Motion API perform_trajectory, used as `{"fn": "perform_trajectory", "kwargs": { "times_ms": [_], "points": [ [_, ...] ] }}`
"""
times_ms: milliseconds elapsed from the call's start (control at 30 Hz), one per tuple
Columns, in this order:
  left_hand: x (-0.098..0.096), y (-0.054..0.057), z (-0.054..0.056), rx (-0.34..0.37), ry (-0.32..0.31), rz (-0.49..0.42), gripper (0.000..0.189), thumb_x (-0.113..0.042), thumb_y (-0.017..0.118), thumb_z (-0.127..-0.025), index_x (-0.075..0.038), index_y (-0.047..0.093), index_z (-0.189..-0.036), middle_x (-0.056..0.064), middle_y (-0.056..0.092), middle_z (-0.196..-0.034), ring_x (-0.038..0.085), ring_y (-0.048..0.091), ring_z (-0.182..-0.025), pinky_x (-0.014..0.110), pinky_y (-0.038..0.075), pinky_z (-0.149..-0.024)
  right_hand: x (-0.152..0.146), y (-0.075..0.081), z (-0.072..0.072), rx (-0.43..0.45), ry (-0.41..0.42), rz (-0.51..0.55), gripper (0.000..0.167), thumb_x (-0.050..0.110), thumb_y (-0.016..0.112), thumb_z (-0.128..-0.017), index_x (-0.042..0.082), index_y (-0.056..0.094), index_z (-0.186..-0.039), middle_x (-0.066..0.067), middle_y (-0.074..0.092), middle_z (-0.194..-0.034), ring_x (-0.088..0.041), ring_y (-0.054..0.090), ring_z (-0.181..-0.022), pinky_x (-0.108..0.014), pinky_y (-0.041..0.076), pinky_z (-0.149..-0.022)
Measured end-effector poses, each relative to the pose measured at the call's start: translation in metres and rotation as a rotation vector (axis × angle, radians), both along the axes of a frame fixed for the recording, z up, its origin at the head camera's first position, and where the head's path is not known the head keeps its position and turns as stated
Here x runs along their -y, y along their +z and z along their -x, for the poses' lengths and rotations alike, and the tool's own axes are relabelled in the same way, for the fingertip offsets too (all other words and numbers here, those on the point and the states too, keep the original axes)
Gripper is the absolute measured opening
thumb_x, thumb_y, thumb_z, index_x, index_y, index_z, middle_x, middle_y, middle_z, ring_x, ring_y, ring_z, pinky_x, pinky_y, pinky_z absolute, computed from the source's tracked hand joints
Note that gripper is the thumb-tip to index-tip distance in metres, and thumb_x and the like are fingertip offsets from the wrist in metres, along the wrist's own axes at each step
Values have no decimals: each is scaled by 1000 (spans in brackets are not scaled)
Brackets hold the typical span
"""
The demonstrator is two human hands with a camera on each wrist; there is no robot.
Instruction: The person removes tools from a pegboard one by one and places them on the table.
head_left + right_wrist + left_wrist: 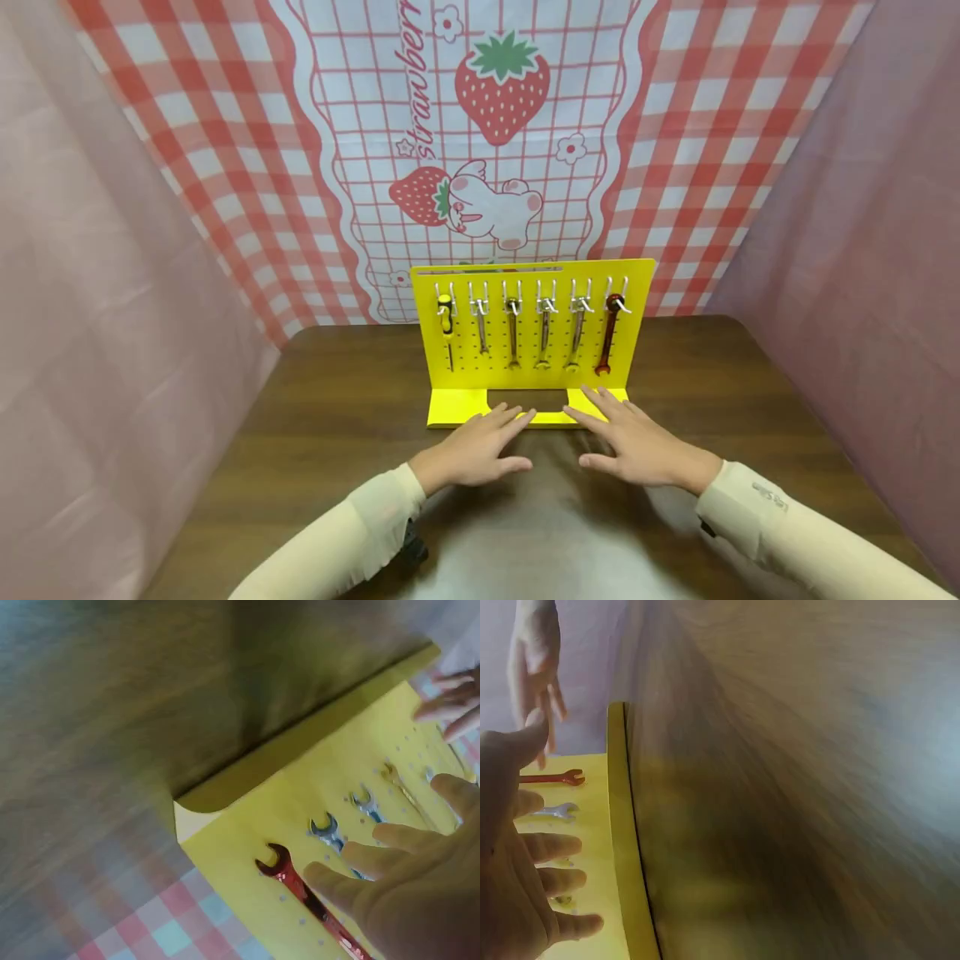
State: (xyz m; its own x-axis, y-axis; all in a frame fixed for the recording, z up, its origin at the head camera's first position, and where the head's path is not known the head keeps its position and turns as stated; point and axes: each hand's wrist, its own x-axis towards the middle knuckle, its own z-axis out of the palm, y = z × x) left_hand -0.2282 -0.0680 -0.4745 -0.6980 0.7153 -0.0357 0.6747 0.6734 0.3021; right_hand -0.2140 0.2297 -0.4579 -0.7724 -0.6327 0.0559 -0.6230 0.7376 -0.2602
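Both hands hover palm down in front of a yellow pegboard stand [457, 404], fingers spread and holding nothing. The left hand [476, 446] is close over the front edge of its base, left of the cutout. My right hand [637, 442] is at the base's right part, its fingertips overlapping the yellow in the head view. On the upright panel hang a yellow-and-black screwdriver [447, 317] at the left, several silvery wrenches [544, 333] in the middle, and a red wrench [609, 337] at the far right. The red wrench [300, 889] shows large beside the right fingers in the right wrist view.
The stand rests on a dark brown wooden table [337, 392]. White double hooks [581, 300] stick out of the panel. Behind the table hangs a red checked cloth [495, 167] with strawberries, and pinkish curtains [840, 250] flank both sides.
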Motion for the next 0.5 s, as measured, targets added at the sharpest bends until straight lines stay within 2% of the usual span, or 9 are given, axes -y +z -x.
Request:
{"fn": "perform_trajectory", "kwargs": {
  "times_ms": [133, 200, 267, 367, 433, 500],
  "points": [
    [-22, 1, 13, 48, 22, -99, 73, -47, 55, -102, -20, 23, -162, 11, 34, -161, 30, 32, -147, 50, 30, -116, 1, 10, 14, -62, -31, 108, 69, 52, 62, -97, 16, 45, -153, -20, 29, -161, -46, 32, -143, -72, 28, -106],
    [-32, 1, 16, 81, 30, -145, 72, -45, 56, -102, -20, 24, -161, 7, 37, -159, 25, 36, -145, 46, 32, -115, 1, 15, 19, -114, -52, 177, 62, 40, 67, -96, 11, 51, -148, -20, 40, -154, -45, 41, -137, -71, 34, -102],
    [-42, 0, 19, 118, 35, -203, 70, -43, 57, -103, -19, 26, -161, 6, 41, -157, 21, 40, -143, 43, 34, -114, -1, 19, 24, -195, -84, 270, 49, 27, 72, -94, 7, 60, -137, -18, 53, -141, -41, 53, -125, -66, 43, -97],
    [-58, -1, 24, 178, 50, -305, 67, -40, 56, -103, -16, 29, -160, 7, 47, -153, 19, 47, -138, 39, 38, -112, -9, 26, 33, -337, -166, 448, 26, 6, 71, -90, 2, 68, -115, -13, 65, -114, -27, 62, -99, -45, 53, -84],
    [-69, -3, 29, 215, 68, -380, 65, -38, 56, -104, -13, 32, -158, 9, 50, -151, 20, 51, -134, 36, 40, -110, -15, 33, 40, -414, -248, 573, 15, -2, 67, -88, 2, 69, -103, -10, 66, -101, -17, 60, -85, -29, 51, -75],
    [-78, -4, 33, 247, 88, -445, 64, -38, 56, -104, -12, 33, -157, 11, 51, -149, 22, 54, -132, 34, 43, -107, -21, 41, 47, -449, -336, 682, 12, -4, 62, -89, 0, 68, -98, -9, 64, -94, -10, 55, -78, -19, 45, -69]
  ]
}}
